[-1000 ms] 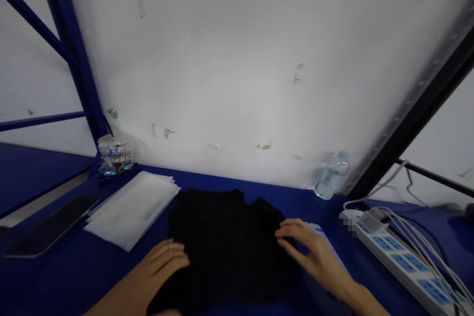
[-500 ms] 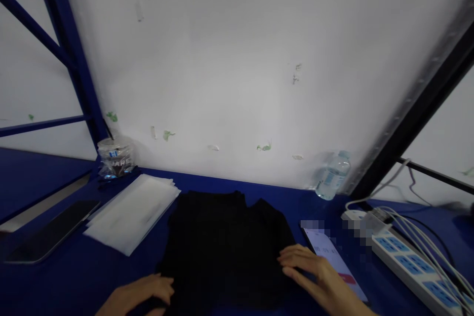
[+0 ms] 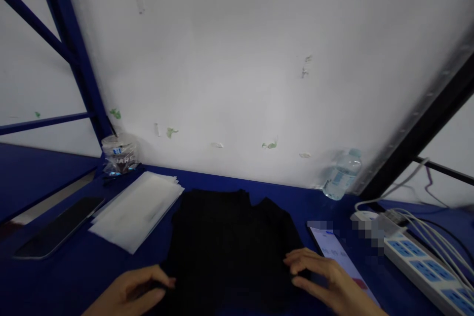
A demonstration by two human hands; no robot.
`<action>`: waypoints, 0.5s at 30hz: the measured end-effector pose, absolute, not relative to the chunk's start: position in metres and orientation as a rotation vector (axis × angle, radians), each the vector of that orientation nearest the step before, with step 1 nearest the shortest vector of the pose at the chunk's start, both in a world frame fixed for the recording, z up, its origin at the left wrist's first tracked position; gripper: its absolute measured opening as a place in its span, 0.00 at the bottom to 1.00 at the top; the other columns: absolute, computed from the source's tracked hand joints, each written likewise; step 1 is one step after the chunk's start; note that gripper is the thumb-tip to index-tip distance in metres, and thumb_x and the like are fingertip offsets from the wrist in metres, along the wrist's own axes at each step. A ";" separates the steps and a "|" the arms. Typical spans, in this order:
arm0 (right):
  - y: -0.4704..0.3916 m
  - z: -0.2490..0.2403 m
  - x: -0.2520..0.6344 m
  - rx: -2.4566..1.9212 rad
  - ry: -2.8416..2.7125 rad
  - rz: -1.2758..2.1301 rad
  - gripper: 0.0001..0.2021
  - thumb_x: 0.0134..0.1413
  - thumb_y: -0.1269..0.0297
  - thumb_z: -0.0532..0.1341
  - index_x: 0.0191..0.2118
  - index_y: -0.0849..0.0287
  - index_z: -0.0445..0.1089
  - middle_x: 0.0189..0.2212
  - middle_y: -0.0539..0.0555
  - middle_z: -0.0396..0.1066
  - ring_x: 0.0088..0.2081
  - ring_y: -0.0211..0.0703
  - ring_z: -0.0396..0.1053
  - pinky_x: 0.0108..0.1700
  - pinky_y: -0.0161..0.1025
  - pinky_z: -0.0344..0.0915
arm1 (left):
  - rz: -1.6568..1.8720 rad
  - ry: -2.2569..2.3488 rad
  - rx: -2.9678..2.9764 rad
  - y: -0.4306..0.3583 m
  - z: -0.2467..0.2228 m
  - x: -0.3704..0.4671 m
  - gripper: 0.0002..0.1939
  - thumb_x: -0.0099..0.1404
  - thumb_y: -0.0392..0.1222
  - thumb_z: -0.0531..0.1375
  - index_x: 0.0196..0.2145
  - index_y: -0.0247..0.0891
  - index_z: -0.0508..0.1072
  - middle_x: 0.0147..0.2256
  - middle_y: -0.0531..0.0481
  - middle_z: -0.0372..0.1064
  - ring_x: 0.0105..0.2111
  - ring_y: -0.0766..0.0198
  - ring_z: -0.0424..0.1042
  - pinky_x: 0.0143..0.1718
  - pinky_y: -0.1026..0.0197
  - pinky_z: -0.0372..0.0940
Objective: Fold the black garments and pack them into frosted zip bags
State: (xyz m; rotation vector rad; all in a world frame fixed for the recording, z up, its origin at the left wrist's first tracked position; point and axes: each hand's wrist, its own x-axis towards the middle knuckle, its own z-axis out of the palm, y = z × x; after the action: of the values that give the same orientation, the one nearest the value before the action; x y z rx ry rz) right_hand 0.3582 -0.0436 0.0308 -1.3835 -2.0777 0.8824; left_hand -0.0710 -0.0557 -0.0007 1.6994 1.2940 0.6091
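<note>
A black garment point(image 3: 229, 247), which looks like a long-sleeved top, lies spread on the blue table. A sleeve-like part runs down its right side. At its lower left edge is my left hand point(image 3: 131, 291), thumb and fingers apart, fingertips touching or just over the cloth. My right hand point(image 3: 326, 276) rests by the right edge, with its fingertips at the sleeve and a gap between fingers and thumb. Neither hand shows cloth gripped between the fingers. The garment's lower part blends into dark shadow.
White sheets or sleeves point(image 3: 138, 210) lie left, beside a dark flat device point(image 3: 59, 229). A plastic-wrapped tub point(image 3: 120, 153) stands behind. To the right are a lit phone point(image 3: 338, 256), a water bottle point(image 3: 342, 175) and a power strip point(image 3: 418, 261) with cables. A white wall point(image 3: 229, 69) closes the back.
The view has shifted slightly, so things sit a little further right. My left hand's thumb and index finger have spread apart. The right hand stays by the garment's edge, its thumb further from the fingers.
</note>
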 end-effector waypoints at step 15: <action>0.070 0.033 0.355 -1.480 -2.042 0.598 0.15 0.55 0.49 0.54 0.33 0.54 0.71 0.32 0.50 0.74 0.36 0.42 0.70 0.41 0.38 0.63 | 0.916 1.671 2.124 0.074 -0.002 -0.051 0.12 0.59 0.48 0.54 0.35 0.41 0.72 0.32 0.50 0.71 0.31 0.59 0.69 0.36 0.59 0.64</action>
State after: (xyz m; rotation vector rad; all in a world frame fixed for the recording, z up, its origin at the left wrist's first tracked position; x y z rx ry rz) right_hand 0.3549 0.0697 0.0330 -1.4797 -2.0424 0.5981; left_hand -0.0511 0.0741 -0.0022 2.1242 1.6713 0.9156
